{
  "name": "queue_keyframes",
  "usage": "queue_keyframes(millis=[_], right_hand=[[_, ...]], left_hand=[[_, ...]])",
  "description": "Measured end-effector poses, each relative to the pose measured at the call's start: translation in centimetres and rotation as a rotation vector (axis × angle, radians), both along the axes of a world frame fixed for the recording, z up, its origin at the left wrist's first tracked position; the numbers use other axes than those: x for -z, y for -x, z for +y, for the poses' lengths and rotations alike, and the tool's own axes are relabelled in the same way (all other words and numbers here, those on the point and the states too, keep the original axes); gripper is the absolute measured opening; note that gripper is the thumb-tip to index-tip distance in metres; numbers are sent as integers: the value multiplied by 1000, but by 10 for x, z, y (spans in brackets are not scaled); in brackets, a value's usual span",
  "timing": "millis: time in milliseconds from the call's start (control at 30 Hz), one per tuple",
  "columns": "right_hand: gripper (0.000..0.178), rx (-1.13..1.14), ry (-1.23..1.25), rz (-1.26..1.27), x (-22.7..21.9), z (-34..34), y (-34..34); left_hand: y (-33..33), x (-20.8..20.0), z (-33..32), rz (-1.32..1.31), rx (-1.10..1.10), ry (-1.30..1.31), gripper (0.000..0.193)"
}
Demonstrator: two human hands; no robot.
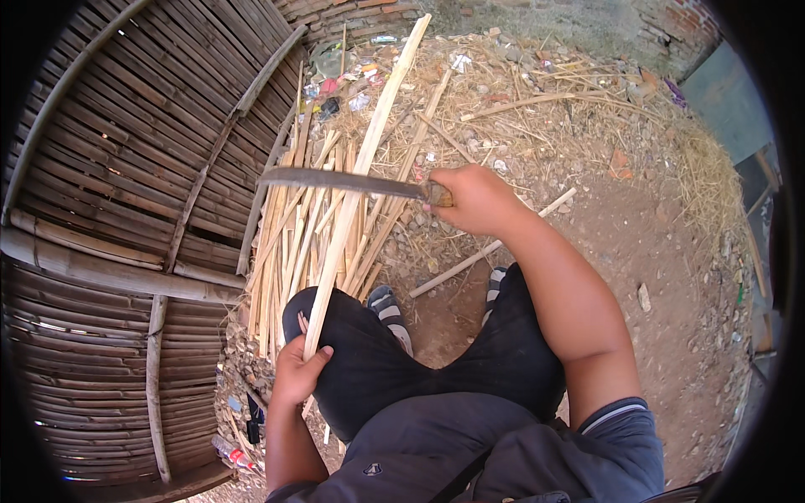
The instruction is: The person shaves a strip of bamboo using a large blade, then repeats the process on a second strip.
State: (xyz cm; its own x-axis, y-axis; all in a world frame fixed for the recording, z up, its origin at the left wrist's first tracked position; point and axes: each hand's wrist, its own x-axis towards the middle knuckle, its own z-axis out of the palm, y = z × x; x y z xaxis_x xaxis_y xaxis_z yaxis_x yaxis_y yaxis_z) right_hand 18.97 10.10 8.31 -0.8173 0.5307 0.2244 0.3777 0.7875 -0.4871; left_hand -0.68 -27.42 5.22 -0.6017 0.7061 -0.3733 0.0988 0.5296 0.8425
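Note:
My left hand (299,369) is closed round the near end of a long pale bamboo strip (367,159), beside my left knee. The strip slants up and away, its far end near the brick wall. In my right hand (478,197) is the wooden handle of a machete (348,182). Its long dark blade points left and crosses over the strip at about mid-length; whether the edge touches the strip I cannot tell. Many split bamboo strips (277,251) lie in a pile on the ground beyond my left knee.
A bamboo slat wall (109,151) stands close on the left. A loose stick (495,243) lies on the dirt between and beyond my feet. Litter (360,84) and dry straw (704,176) cover the far ground before a brick wall (352,21). A plastic bottle (235,453) lies at lower left.

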Motion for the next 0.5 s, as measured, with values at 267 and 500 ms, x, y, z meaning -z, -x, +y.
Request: queue_keyframes(millis=[267, 500], right_hand=[[26, -459, -179, -165, 2, -62, 29], [25, -28, 7, -45, -7, -8, 8]], left_hand=[[-6, -4, 1, 24, -3, -17, 12], [-5, -4, 2, 36, -12, 7, 12]])
